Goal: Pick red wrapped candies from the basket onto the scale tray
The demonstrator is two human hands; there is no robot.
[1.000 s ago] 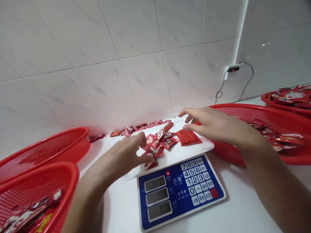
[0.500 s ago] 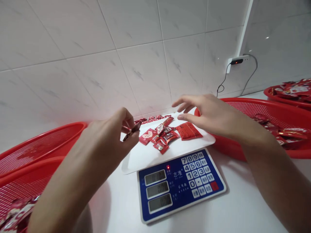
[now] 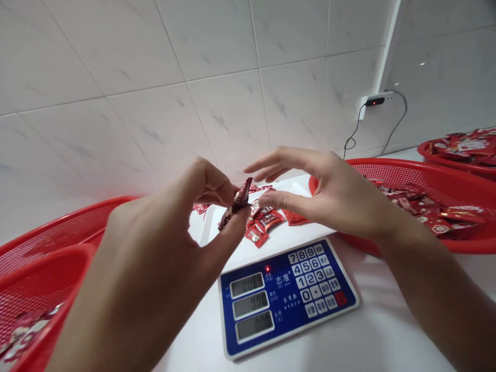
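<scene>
My left hand (image 3: 174, 227) pinches a small dark red snack packet (image 3: 244, 194) between thumb and fingers, holding it above the scale's white pan (image 3: 282, 240). My right hand (image 3: 325, 191) is close by on the right, its thumb and fingers spread apart, with nothing seen in it. Several small red packets (image 3: 267, 221) lie heaped on the pan below. Behind my right hand's thumb a larger red packet (image 3: 295, 217) shows only in part. The blue digital scale (image 3: 284, 305) faces me with its displays lit; the top digits are hard to read.
A red mesh basket (image 3: 387, 168) with packets stands on the right, and another red basket (image 3: 430, 157) is behind it. Red baskets (image 3: 83, 263) are also at the left, one holding packets. More packets lie along the tiled wall (image 3: 225, 113). A plugged-in cord (image 3: 351, 142) hangs there.
My left hand has moved right and slightly up with the dark red packet. My right hand has moved left, so the hands are now closer together over the pan.
</scene>
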